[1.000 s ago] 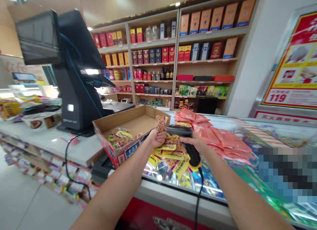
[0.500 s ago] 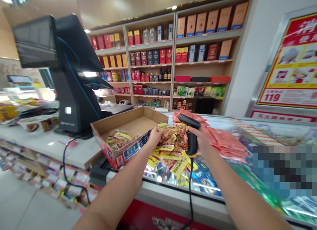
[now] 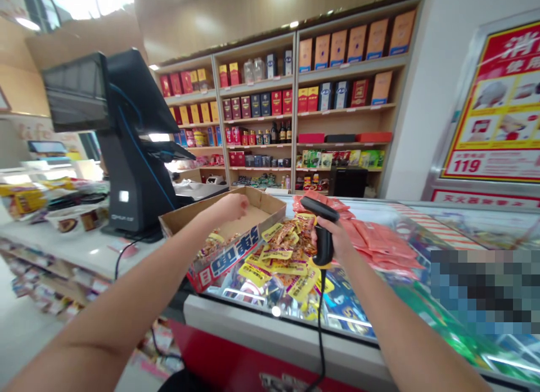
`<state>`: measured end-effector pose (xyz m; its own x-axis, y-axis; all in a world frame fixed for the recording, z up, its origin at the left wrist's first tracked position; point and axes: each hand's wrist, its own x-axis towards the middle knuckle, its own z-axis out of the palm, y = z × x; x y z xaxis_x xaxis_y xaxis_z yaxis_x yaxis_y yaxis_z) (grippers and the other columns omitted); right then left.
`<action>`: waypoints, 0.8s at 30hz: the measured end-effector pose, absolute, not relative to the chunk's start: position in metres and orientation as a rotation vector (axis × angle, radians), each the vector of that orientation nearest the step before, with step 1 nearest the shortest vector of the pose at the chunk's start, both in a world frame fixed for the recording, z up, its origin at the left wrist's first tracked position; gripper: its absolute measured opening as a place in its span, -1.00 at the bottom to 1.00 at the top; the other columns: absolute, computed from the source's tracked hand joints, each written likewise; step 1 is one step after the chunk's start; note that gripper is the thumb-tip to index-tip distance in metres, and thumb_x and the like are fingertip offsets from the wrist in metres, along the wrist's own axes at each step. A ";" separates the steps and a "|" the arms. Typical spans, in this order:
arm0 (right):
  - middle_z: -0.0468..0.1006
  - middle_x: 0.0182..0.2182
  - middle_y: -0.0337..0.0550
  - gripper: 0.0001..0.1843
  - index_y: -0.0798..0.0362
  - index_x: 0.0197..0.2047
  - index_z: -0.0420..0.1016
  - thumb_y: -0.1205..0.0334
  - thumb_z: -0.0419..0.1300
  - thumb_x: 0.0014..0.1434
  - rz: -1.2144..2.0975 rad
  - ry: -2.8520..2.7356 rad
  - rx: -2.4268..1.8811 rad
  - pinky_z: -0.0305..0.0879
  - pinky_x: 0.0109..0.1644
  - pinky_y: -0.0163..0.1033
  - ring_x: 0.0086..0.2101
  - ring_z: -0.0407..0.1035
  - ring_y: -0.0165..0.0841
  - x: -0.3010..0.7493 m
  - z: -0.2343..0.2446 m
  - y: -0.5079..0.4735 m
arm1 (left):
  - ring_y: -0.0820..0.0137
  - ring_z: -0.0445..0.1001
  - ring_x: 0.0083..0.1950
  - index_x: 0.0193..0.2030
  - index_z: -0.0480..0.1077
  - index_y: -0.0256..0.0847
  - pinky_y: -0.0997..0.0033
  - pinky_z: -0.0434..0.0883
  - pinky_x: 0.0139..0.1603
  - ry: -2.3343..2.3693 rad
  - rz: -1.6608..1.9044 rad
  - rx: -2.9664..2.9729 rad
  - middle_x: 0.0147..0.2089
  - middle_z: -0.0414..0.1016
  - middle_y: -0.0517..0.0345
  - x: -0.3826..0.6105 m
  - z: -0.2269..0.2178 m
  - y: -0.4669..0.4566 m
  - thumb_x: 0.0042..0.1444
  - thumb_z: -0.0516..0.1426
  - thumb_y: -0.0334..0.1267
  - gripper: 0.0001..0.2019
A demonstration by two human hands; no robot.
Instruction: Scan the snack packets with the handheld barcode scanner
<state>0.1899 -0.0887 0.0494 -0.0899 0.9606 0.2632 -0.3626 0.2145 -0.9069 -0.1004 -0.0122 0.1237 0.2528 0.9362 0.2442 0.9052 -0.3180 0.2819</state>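
My right hand (image 3: 335, 241) is closed round the grip of a black barcode scanner (image 3: 321, 226), its head tilted left over a heap of yellow-labelled snack packets (image 3: 282, 256) on the glass freezer lid (image 3: 371, 319). The scanner's cable hangs down over the front edge. My left hand (image 3: 230, 207) reaches over the open cardboard box (image 3: 236, 250), fingers curled downward and blurred; whether it holds a packet does not show. A few of the same packets (image 3: 212, 243) lie inside the box by its near wall.
A pile of pink packets (image 3: 379, 243) lies right of the scanner. A black till terminal (image 3: 133, 156) stands on the white counter (image 3: 71, 247) at left, with trays of goods beyond. Shelves of boxes and bottles (image 3: 295, 99) line the back wall; a red poster (image 3: 502, 111) hangs at right.
My left hand left the yellow packet heap and swung left over the cardboard box. The scanner stayed in my right hand and has hardly shifted. The view turned slightly left.
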 end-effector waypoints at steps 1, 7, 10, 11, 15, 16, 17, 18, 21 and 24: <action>0.45 -0.73 -0.22 -0.70 0.08 -0.49 0.45 0.01 0.32 -0.13 1.267 -1.146 -0.702 0.23 -0.65 -0.34 -0.72 0.29 -0.43 0.190 0.050 -0.089 | 0.33 0.50 -0.33 -0.27 0.48 -0.20 0.43 0.39 -0.28 1.814 0.379 2.415 -0.25 0.55 0.11 -0.119 0.124 -0.003 -0.20 0.22 -0.45 -0.73; 0.44 -0.74 -0.21 -0.72 0.08 -0.49 0.46 0.02 0.31 -0.11 1.242 -1.147 -0.693 0.20 -0.65 -0.34 -0.72 0.28 -0.42 0.189 0.052 -0.092 | 0.24 0.50 -0.15 -0.26 0.53 -0.19 0.44 0.37 -0.16 1.733 -0.201 2.455 -0.22 0.60 0.12 -0.200 0.086 0.033 -0.48 0.29 -0.48 -0.53; 0.44 -0.74 -0.21 -0.71 0.09 -0.48 0.45 0.03 0.31 -0.12 1.231 -1.156 -0.687 0.21 -0.63 -0.32 -0.71 0.28 -0.42 0.189 0.051 -0.091 | 0.27 0.50 -0.15 -0.15 0.52 -0.20 0.44 0.36 -0.15 1.707 -0.328 2.522 -0.16 0.60 0.08 -0.206 0.075 0.034 -0.39 0.29 -0.41 -0.50; 0.44 -0.73 -0.21 -0.71 0.09 -0.48 0.44 0.02 0.31 -0.12 1.234 -1.155 -0.692 0.21 -0.63 -0.32 -0.71 0.28 -0.42 0.189 0.051 -0.091 | 0.28 0.50 -0.16 -0.13 0.52 -0.21 0.44 0.36 -0.16 1.715 -0.378 2.542 -0.16 0.60 0.07 -0.205 0.074 0.033 -0.36 0.29 -0.38 -0.51; 0.45 -0.74 -0.21 -0.70 0.09 -0.49 0.44 0.01 0.31 -0.12 1.241 -1.151 -0.715 0.19 -0.65 -0.34 -0.72 0.28 -0.42 0.189 0.050 -0.091 | 0.31 0.46 -0.27 -0.21 0.53 -0.27 0.41 0.35 -0.24 1.786 -0.496 2.542 -0.23 0.58 0.04 -0.201 0.085 0.025 -0.28 0.28 -0.34 -0.62; 0.45 -0.74 -0.20 -0.70 0.09 -0.49 0.45 0.01 0.30 -0.12 1.238 -1.151 -0.718 0.18 -0.65 -0.34 -0.72 0.28 -0.42 0.189 0.050 -0.090 | 0.32 0.45 -0.30 -0.27 0.53 -0.29 0.40 0.34 -0.26 1.801 -0.499 2.537 -0.27 0.58 0.05 -0.201 0.090 0.023 -0.27 0.27 -0.34 -0.68; 0.44 -0.74 -0.20 -0.70 0.09 -0.50 0.45 0.01 0.30 -0.12 1.237 -1.150 -0.718 0.18 -0.66 -0.34 -0.72 0.27 -0.42 0.189 0.049 -0.090 | 0.33 0.44 -0.33 -0.33 0.52 -0.29 0.40 0.34 -0.28 1.817 -0.494 2.540 -0.33 0.57 0.07 -0.201 0.096 0.021 -0.25 0.26 -0.33 -0.75; 0.44 -0.74 -0.21 -0.71 0.09 -0.50 0.45 0.01 0.30 -0.13 1.236 -1.147 -0.713 0.19 -0.66 -0.34 -0.73 0.27 -0.42 0.189 0.049 -0.089 | 0.34 0.43 -0.35 -0.39 0.51 -0.29 0.40 0.34 -0.28 1.838 -0.479 2.551 -0.38 0.55 0.10 -0.200 0.103 0.018 -0.23 0.25 -0.33 -0.82; 0.45 -0.72 -0.22 -0.75 0.07 -0.48 0.47 0.06 0.32 -0.15 1.233 -1.124 -0.683 0.23 -0.65 -0.31 -0.71 0.28 -0.41 0.189 0.048 -0.086 | 0.34 0.43 -0.36 -0.45 0.46 -0.26 0.42 0.33 -0.28 1.983 -0.285 2.596 -0.43 0.51 0.11 -0.192 0.126 0.011 -0.10 0.17 -0.31 -0.92; 0.45 -0.70 -0.22 -0.75 0.08 -0.48 0.47 0.08 0.33 -0.15 1.235 -1.123 -0.690 0.25 -0.64 -0.31 -0.70 0.29 -0.40 0.188 0.047 -0.085 | 0.28 0.48 -0.30 -0.39 0.44 -0.27 0.41 0.33 -0.25 2.161 0.032 2.583 -0.35 0.53 0.01 -0.174 0.148 0.002 0.00 0.10 -0.32 -0.90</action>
<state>0.1884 -0.0848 0.0469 -0.0536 0.9578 0.2824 -0.3723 0.2433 -0.8957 -0.1735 0.0018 0.1481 0.1870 0.9695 0.1583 0.9738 -0.1617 -0.1599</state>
